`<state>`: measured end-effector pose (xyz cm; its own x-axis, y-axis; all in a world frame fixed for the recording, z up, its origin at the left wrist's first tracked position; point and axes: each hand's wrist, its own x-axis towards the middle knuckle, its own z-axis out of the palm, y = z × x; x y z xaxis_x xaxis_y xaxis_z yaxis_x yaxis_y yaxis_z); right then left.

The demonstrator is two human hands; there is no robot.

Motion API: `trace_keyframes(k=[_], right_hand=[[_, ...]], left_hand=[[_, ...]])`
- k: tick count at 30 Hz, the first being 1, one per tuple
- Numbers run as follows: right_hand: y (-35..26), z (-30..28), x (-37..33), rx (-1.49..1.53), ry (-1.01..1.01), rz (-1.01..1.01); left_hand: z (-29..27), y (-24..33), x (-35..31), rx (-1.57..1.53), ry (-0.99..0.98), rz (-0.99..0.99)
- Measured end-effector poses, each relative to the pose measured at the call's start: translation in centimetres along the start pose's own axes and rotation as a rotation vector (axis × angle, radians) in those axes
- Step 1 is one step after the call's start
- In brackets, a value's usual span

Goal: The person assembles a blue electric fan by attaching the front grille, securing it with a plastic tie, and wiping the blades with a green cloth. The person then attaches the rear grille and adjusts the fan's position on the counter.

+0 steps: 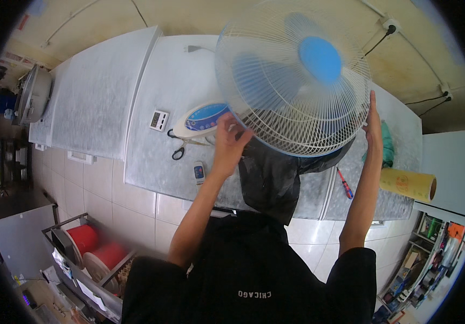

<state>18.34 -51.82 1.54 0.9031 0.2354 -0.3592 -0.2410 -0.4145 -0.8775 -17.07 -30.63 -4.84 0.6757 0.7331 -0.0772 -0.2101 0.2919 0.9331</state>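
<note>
A large electric fan point(292, 97) with a white wire grille, blue blades and a blue centre cap rises in front of me, over the table. My left hand point(227, 148) grips the lower left rim of the grille, fingers bent and thumb at the edge. On the opposite side my right hand point(373, 127) holds the rim, its fingers pointing up along it. Left of the grille shows the cream fan base point(203, 117) with a blue control panel. Black plastic sheeting point(270, 173) lies under the grille and hangs over the table's front edge.
On the grey table point(154, 156) lie a white digital timer point(159, 120), scissors point(178, 153), a small oximeter-like device point(199, 171) and a screwdriver point(345, 183). A yellow roll point(408, 183) and green cloth point(387, 143) are right. Red reels point(95, 243) stand lower left; wall sockets point(392, 24) behind.
</note>
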Motion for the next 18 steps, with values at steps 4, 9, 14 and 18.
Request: trace_keyframes(k=[4,9,14,18], right_hand=[[-3.0,-0.6,1.4,-0.177,0.025,-0.053],[-1.6,-0.8,2.9,-0.181,0.038,-0.086],[-2.0,-0.8,2.8,-0.249,0.066,-0.141],[-4.1,-2.1,3.6,-0.186,0.02,-0.225]], left_hand=[[0.0,2.2,1.7,-0.176,0.02,-0.153],[1.0,2.9,1.9,-0.194,0.046,-0.234],[-0.6,3.0,2.0,-0.16,0.022,-0.214],[-4.3,6.0,4.5,0.089,-0.041,-0.33]])
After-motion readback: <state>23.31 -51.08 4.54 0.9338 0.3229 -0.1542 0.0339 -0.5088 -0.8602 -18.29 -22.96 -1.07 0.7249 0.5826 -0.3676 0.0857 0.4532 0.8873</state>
